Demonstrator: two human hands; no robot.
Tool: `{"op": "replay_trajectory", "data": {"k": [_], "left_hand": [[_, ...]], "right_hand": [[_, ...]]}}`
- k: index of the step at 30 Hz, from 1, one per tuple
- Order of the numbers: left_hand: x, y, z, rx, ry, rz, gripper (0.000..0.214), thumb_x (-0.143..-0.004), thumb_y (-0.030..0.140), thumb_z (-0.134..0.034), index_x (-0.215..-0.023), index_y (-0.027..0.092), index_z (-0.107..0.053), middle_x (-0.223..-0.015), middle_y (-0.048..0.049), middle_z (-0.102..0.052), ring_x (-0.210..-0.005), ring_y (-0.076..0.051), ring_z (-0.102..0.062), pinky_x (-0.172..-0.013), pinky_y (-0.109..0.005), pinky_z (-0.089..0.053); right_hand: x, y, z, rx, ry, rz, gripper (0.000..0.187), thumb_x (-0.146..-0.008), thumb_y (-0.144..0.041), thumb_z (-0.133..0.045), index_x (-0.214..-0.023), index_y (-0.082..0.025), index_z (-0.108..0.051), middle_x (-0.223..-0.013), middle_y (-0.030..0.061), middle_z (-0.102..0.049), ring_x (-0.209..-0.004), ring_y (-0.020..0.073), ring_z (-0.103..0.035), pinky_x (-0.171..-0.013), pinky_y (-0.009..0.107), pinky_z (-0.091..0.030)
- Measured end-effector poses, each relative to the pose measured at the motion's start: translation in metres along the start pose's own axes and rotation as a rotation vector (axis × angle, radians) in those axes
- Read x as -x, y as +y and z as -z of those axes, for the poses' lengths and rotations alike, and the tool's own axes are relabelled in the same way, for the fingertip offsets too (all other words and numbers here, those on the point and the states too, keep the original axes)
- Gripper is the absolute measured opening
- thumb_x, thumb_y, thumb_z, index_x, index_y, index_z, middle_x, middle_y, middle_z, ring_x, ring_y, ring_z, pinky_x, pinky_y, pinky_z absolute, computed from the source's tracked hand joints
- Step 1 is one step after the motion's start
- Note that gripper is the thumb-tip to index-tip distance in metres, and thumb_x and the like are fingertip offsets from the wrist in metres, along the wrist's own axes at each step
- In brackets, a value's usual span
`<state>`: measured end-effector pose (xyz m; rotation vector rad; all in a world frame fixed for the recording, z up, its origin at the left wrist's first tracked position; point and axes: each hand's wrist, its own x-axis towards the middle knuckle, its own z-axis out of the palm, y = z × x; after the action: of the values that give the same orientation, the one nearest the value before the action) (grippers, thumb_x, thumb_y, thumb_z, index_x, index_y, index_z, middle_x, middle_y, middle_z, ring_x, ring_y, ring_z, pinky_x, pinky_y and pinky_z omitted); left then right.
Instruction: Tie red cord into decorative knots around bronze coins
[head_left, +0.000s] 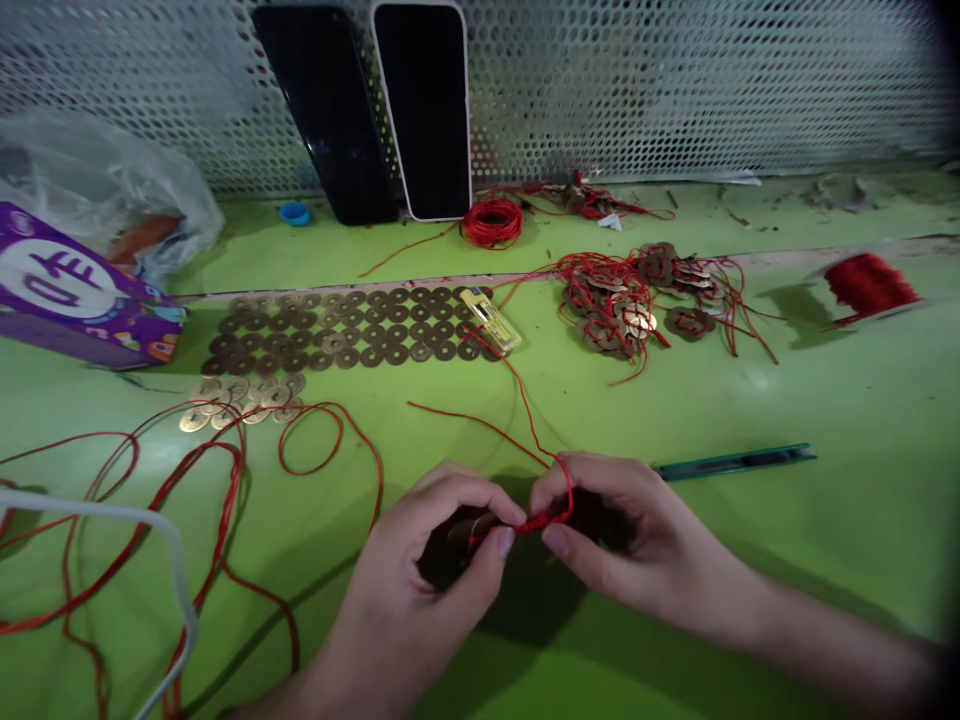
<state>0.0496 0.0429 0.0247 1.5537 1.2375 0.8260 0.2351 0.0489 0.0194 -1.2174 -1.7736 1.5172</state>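
Observation:
Low in the middle of the view, my left hand (442, 560) pinches a knotted red cord (536, 523) between thumb and forefinger. A coin (469, 530) shows partly within that hand, mostly hidden by the fingers. My right hand (622, 540) pinches the other end of the knotted stretch, its thumb and forefinger closed on the cord. One strand loops over the right forefinger and runs up towards a small clear case with a yellow label (490, 320). A loose cord end lies on the green table just beyond the hands.
Rows of holed coins (345, 330) lie beyond my hands, with shinier coins (240, 400) nearer. Corded coins (622, 300), a red spool (870, 288) and a green cutter (735, 462) are to the right. Loose red cords (225, 500) and a white cable (176, 570) lie left. Two phones (424, 110) lean behind.

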Motion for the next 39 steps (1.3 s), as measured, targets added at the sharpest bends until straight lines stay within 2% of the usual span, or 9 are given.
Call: {"op": "replay_trajectory", "data": {"k": [11,18,23,28,36,39], "left_hand": [[-0.003,-0.001,-0.001,0.011,-0.022,-0.035,0.022,-0.077,0.008,-0.051,-0.08,0.023,-0.065,-0.075,0.0003,-0.064,-0.068,-0.013,-0.06,-0.06,-0.023,-0.048],[0.0,-0.002,0.0,-0.037,-0.019,-0.065,0.021,-0.076,0.006,-0.051,-0.08,0.023,-0.064,-0.075,0.001,-0.063,-0.068,-0.012,-0.059,-0.059,-0.022,-0.047],[0.002,-0.005,0.001,-0.065,-0.022,-0.101,0.021,-0.078,0.006,-0.051,-0.081,0.023,-0.063,-0.075,0.0007,-0.062,-0.07,-0.013,-0.059,-0.058,-0.022,-0.046],[0.002,-0.005,0.001,-0.053,-0.026,-0.144,0.023,-0.078,0.005,-0.051,-0.084,0.024,-0.062,-0.077,0.0028,-0.059,-0.072,-0.01,-0.058,-0.058,-0.018,-0.046],[0.006,-0.009,-0.001,-0.004,0.004,-0.059,0.022,-0.079,0.009,-0.053,-0.091,0.028,-0.056,-0.083,0.0054,-0.059,-0.073,-0.007,-0.06,-0.065,-0.016,-0.049],[0.008,-0.012,0.001,0.072,-0.058,-0.041,0.026,-0.082,0.013,-0.055,-0.101,0.031,-0.055,-0.093,0.0052,-0.062,-0.085,-0.009,-0.062,-0.075,-0.018,-0.051]], "right_hand": [[-0.002,0.0,-0.001,-0.032,0.017,0.022,0.008,-0.077,-0.011,-0.057,-0.081,-0.017,-0.058,-0.07,-0.0022,-0.055,-0.06,0.0077,-0.046,-0.054,0.018,-0.038],[0.0,-0.002,0.001,-0.031,-0.001,0.002,0.012,-0.076,-0.023,-0.065,-0.081,-0.017,-0.055,-0.065,-0.004,-0.049,-0.054,0.0061,-0.039,-0.047,0.017,-0.033],[-0.001,-0.001,0.0,-0.016,0.03,0.011,0.007,-0.078,-0.017,-0.061,-0.079,-0.016,-0.054,-0.066,-0.0037,-0.05,-0.056,0.0056,-0.041,-0.05,0.016,-0.035],[-0.002,0.001,-0.001,-0.055,0.064,0.03,0.01,-0.074,-0.009,-0.06,-0.08,-0.016,-0.055,-0.067,-0.0039,-0.051,-0.055,0.0049,-0.042,-0.049,0.015,-0.036],[-0.001,0.006,-0.004,-0.147,0.102,0.086,0.009,-0.076,-0.01,-0.062,-0.081,-0.016,-0.057,-0.069,-0.0019,-0.057,-0.057,0.0063,-0.049,-0.051,0.016,-0.042],[0.0,0.009,-0.003,-0.182,0.13,0.183,0.011,-0.076,-0.009,-0.063,-0.084,-0.017,-0.059,-0.073,-0.0003,-0.063,-0.062,0.0072,-0.056,-0.058,0.016,-0.048]]}}
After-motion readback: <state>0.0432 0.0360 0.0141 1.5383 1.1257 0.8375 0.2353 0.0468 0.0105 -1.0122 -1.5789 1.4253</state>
